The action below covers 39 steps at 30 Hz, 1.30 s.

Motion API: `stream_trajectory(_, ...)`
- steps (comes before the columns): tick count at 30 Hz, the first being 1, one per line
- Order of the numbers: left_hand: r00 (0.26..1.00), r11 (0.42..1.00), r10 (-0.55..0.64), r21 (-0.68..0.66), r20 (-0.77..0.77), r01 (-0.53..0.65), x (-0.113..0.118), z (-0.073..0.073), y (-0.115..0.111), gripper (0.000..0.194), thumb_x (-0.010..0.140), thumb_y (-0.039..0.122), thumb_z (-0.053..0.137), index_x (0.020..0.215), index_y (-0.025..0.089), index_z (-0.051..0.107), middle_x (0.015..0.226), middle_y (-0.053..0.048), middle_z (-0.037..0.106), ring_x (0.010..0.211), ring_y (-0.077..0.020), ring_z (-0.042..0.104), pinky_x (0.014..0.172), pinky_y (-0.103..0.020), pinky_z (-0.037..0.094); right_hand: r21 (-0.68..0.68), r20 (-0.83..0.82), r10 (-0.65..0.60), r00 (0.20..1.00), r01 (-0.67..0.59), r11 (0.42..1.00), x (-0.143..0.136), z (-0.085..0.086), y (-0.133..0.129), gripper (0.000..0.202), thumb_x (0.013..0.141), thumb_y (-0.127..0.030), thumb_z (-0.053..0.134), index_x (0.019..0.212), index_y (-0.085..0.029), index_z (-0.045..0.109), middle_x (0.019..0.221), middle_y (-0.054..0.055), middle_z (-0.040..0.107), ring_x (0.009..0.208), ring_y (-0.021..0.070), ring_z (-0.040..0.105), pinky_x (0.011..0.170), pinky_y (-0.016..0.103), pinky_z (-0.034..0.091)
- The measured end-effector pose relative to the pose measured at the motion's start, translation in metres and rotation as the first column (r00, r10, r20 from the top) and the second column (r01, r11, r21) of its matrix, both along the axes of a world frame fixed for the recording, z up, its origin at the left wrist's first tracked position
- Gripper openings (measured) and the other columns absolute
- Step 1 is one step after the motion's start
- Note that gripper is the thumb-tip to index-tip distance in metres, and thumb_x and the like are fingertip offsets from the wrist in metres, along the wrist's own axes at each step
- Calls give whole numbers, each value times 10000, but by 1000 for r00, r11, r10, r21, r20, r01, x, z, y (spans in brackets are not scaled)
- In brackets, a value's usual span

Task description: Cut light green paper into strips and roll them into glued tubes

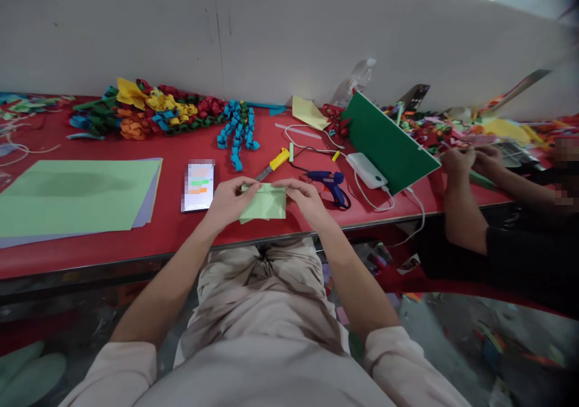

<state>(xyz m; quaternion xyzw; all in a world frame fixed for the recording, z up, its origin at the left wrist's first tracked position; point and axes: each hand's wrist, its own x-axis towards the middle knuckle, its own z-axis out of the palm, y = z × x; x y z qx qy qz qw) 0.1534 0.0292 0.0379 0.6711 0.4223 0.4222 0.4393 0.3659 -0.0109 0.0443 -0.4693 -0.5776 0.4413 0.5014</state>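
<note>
Folded light-green paper (265, 203) held just above the near edge of the red tabletop (176, 148). Left hand (231, 201): fingers pinching its upper left corner. Right hand (306, 199): fingertips gripping the upper right corner. Just beyond, yellow utility knife (277, 161), blade toward the left hand. Right of it, blue glue gun (332, 182); then white power bank (367, 170) with cable, beside a leaning green board (389, 141). Left of the hands, lit smartphone (199, 185); farther left, large green sheet (81, 193) over purple ones. Blue paper chains (237, 132) toward the wall.
</note>
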Motion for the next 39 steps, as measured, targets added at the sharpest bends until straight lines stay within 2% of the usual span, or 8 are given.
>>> stream_trajectory(3, 999, 1000, 14, -7, -39, -15, 9, -4, 11, 378, 843, 448, 694, 1103, 177, 738, 732, -24, 682, 602, -136, 566, 535, -225, 400, 17, 33, -43, 999, 42, 999, 1, -8, 15, 355, 868, -446, 645, 1109, -202, 738, 851, 35, 726, 727, 163, 619, 646, 274, 478)
stream_trajectory(10, 997, 978, -31, -203, 67, 45, 21, -12, 22, 441, 767, 503, 766, 1029, 149, 763, 843, -80, 750, 701, -178, 659, 590, -254, 485, 20, 57, -141, 988, 141, 990, 6, -31, 36, 313, 768, -427, 751, 952, -177, 788, 849, 51, 778, 745, 178, 674, 673, 284, 514)
stream_trajectory(17, 998, 984, -32, -171, 52, 41, 22, -19, 22, 439, 779, 514, 759, 1007, 140, 784, 842, -85, 763, 695, -185, 658, 581, -255, 479, 3, 45, -93, 995, 93, 996, 8, -39, 32, 331, 794, -465, 713, 957, -191, 803, 936, 65, 799, 843, 207, 711, 753, 314, 544)
stream_trajectory(23, 972, 971, -196, 113, -127, 210, -2, -8, 11, 498, 982, 505, 529, 1366, 210, 643, 1270, -121, 699, 1093, -253, 674, 893, -340, 552, -29, 2, -179, 984, 179, 984, 13, -41, 31, 378, 731, -527, 759, 882, -181, 790, 882, 63, 786, 796, 200, 689, 732, 314, 534)
stream_trajectory(27, 883, 881, -300, 250, -361, 402, -20, 1, -1, 627, 859, 578, 709, 1410, 300, 595, 1518, -113, 483, 1268, -280, 584, 1013, -378, 534, -104, -84, -227, 970, 218, 970, 18, -39, 28, 450, 674, -569, 808, 906, -184, 782, 915, 56, 780, 811, 192, 681, 745, 306, 537)
stream_trajectory(31, 941, 838, -143, 468, -306, 280, -9, -2, -8, 280, 918, 484, 675, 1032, 248, 775, 1472, -100, 493, 1221, -250, 600, 1056, -399, 501, -111, -124, -219, 968, 206, 972, 13, -33, 24, 462, 680, -574, 819, 921, -183, 769, 905, 54, 774, 803, 190, 686, 739, 304, 548)
stream_trajectory(34, 981, 882, -62, 449, -185, 141, 8, -4, -11, 260, 929, 449, 667, 859, 217, 761, 1438, -91, 547, 1112, -229, 649, 961, -372, 538, -79, -139, -214, 967, 205, 976, 8, -28, 20, 439, 700, -561, 814, 916, -182, 761, 829, 39, 755, 716, 177, 682, 670, 297, 556)
stream_trajectory(39, 998, 983, 0, 183, 58, -11, 26, -9, -12, 440, 872, 477, 714, 1204, 197, 645, 1226, -116, 683, 1045, -225, 687, 861, -305, 558, -96, -137, -143, 980, 131, 987, 7, -20, 11, 502, 751, -634, 762, 987, -191, 740, 696, 19, 698, 546, 184, 658, 502, 303, 534)
